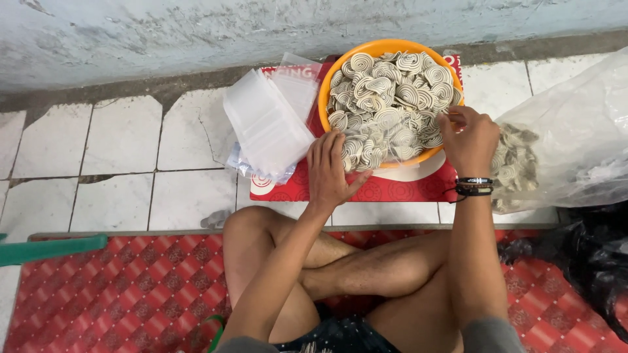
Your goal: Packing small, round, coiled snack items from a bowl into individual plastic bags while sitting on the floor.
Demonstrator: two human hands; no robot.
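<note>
A person sits cross-legged on a red patterned mat (131, 294) at the edge of a cracked white tiled floor (124, 150), facing an orange bowl (325, 91) that stands near the foot of a pale wall (196, 33). To the right of the bowl slumps a large clear plastic sack (575, 131), with more pale spiral pieces showing through its side nearest the bowl. Under the bowl lies a red printed sheet (392, 191), reaching out toward the sitter. The bowl itself is heaped with flat, cream-coloured spiral crackers (389, 98). Just left of the bowl rests a loose stack of small clear plastic bags (268, 124), partly on the red sheet. The left hand (332, 171) lies at the bowl's near-left rim, fingers spread and loosely open, fingertips touching the crackers at the edge of the heap. The right hand (470, 140) sits at the bowl's right rim, fingers curled in; it seems to pinch something at the heap's edge, though what it grips cannot be made out. Dark bands (475, 185) circle the right wrist, below and right of the bowl.
</note>
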